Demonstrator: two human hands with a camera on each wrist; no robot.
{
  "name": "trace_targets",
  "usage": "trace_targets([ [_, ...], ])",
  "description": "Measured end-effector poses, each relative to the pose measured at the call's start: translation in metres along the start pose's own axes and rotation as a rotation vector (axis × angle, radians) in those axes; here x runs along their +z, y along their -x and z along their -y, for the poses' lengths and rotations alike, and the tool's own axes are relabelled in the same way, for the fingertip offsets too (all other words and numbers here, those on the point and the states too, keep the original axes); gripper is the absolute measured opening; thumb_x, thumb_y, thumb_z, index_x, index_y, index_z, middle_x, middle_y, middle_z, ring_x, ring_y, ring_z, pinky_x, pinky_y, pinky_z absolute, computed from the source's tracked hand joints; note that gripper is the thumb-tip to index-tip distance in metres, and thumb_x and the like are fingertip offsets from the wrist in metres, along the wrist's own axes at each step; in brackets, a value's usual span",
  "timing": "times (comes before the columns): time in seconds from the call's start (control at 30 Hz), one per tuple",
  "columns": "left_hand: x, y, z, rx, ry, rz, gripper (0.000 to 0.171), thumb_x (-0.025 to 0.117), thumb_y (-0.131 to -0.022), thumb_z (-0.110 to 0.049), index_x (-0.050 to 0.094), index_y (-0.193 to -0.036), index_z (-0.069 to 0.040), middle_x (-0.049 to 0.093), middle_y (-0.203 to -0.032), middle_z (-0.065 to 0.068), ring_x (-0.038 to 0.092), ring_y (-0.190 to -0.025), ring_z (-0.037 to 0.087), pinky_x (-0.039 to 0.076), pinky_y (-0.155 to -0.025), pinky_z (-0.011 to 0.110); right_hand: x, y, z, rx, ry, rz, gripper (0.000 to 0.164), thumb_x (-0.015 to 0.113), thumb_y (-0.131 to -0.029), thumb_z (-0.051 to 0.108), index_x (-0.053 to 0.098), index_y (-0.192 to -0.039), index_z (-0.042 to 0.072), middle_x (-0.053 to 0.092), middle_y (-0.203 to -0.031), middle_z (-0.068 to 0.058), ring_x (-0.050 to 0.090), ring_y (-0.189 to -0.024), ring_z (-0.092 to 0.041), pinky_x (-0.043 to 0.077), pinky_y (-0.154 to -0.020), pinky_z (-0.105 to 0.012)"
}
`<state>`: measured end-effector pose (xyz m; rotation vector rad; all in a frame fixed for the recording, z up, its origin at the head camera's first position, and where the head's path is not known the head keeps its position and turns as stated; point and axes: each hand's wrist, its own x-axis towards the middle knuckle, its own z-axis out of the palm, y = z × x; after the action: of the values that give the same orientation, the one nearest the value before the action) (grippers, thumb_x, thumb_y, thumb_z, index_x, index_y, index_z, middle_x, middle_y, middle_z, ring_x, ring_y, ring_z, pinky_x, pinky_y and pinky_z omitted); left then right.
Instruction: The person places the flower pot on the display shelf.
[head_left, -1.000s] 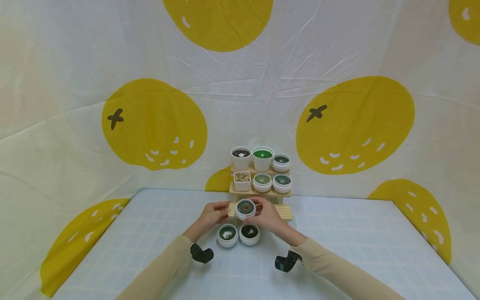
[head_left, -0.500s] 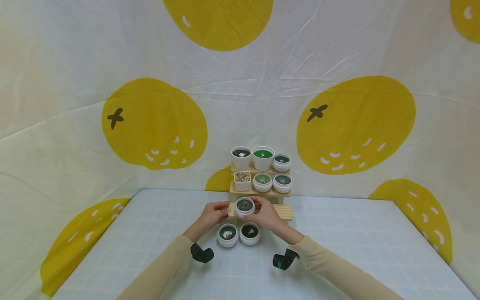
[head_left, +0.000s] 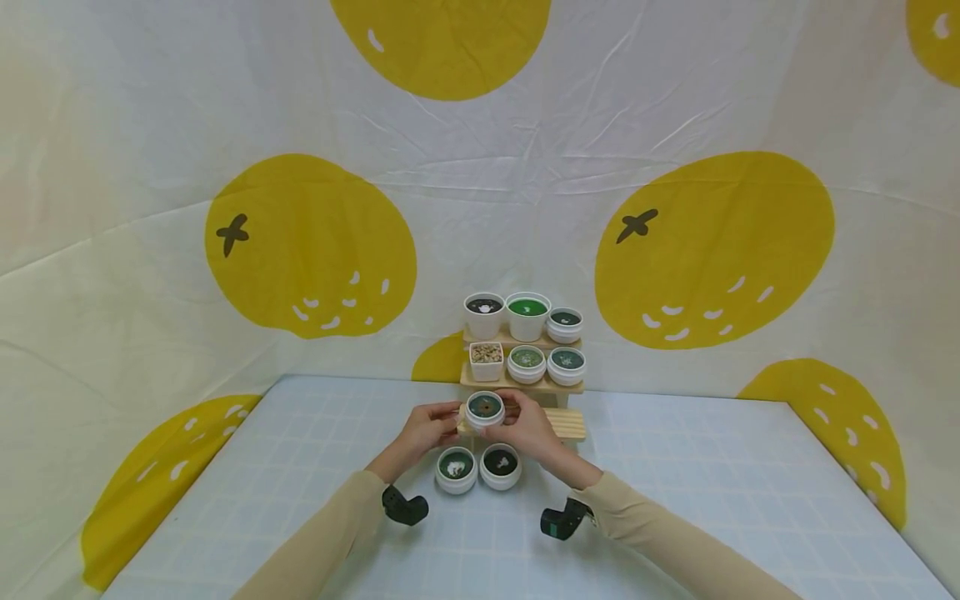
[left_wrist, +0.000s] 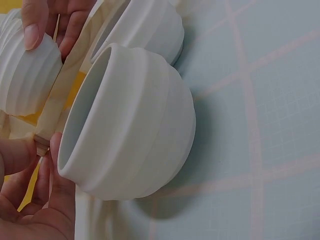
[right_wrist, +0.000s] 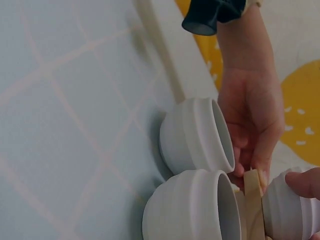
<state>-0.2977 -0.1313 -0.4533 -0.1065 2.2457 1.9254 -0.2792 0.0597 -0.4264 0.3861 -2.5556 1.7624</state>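
In the head view, my right hand (head_left: 534,433) grips a small white ribbed pot (head_left: 484,407) with dark green filling and a brown centre. The pot is upright over the left part of the lowest step of a wooden tiered stand (head_left: 567,424); the left wrist view shows its base at the board. My left hand (head_left: 420,434) pinches that step's left end, thumb on top and fingers beneath, as the left wrist view (left_wrist: 31,192) shows. Two similar white pots, a left one (head_left: 456,471) and a right one (head_left: 500,467), stand on the table in front.
The upper steps carry more pots: a square one with pebbles (head_left: 486,362), a bright green-filled one (head_left: 527,317) and several others. A blue checked cloth (head_left: 675,483) covers the table. Behind hangs a white curtain (head_left: 510,208) with yellow fruit prints.
My right hand has shifted the held pot slightly left along the lowest step, closer to the left hand. The left hand keeps its place.
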Motion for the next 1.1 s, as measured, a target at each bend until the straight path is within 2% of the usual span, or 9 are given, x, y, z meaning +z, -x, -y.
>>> trace_targets([
  [0.37, 0.001, 0.002, -0.004, 0.010, 0.004, 0.010, 0.038, 0.056, -0.095, -0.004, 0.055, -0.132, 0.001, 0.066, -0.111, 0.016, 0.061, -0.071, 0.008, 0.060, -0.073, 0.026, 0.001, 0.000, 0.002, -0.009, 0.003, -0.009, 0.060, 0.081, -0.072, 0.003, 0.056, -0.126, -0.002, 0.063, -0.118, -0.017, 0.064, -0.094, -0.022, 0.057, -0.084, -0.034],
  [0.5, 0.001, 0.002, -0.004, 0.012, -0.006, 0.010, 0.038, 0.055, -0.095, -0.005, 0.055, -0.133, 0.001, 0.065, -0.113, 0.017, 0.061, -0.073, 0.009, 0.060, -0.074, 0.026, 0.000, 0.001, 0.001, -0.011, 0.008, -0.011, 0.061, 0.082, -0.072, 0.006, 0.055, -0.127, 0.001, 0.062, -0.119, -0.016, 0.063, -0.094, -0.021, 0.057, -0.083, -0.031],
  [0.63, 0.001, 0.001, -0.003, 0.007, -0.018, 0.010, 0.039, 0.055, -0.095, -0.006, 0.054, -0.134, 0.000, 0.065, -0.115, 0.017, 0.062, -0.075, 0.010, 0.059, -0.074, 0.026, -0.003, 0.004, 0.001, -0.019, 0.006, -0.033, 0.061, 0.083, -0.072, 0.009, 0.057, -0.127, 0.004, 0.062, -0.120, -0.014, 0.063, -0.094, -0.021, 0.057, -0.084, -0.033],
  [0.77, 0.001, 0.000, -0.001, 0.002, -0.028, 0.003, 0.038, 0.055, -0.095, -0.006, 0.055, -0.133, -0.001, 0.064, -0.115, 0.017, 0.062, -0.075, 0.011, 0.059, -0.075, 0.027, -0.006, 0.012, 0.000, -0.047, 0.023, -0.057, 0.062, 0.084, -0.071, 0.009, 0.058, -0.126, 0.005, 0.063, -0.119, -0.014, 0.062, -0.097, -0.024, 0.055, -0.087, -0.039],
  [1.1, 0.002, -0.001, 0.001, -0.001, -0.036, -0.014, 0.038, 0.056, -0.095, -0.006, 0.055, -0.133, 0.000, 0.064, -0.113, 0.016, 0.062, -0.075, 0.011, 0.059, -0.077, 0.028, -0.013, 0.038, -0.009, -0.061, 0.053, -0.053, 0.063, 0.084, -0.070, 0.006, 0.057, -0.126, 0.004, 0.061, -0.116, -0.015, 0.061, -0.101, -0.026, 0.055, -0.091, -0.040],
])
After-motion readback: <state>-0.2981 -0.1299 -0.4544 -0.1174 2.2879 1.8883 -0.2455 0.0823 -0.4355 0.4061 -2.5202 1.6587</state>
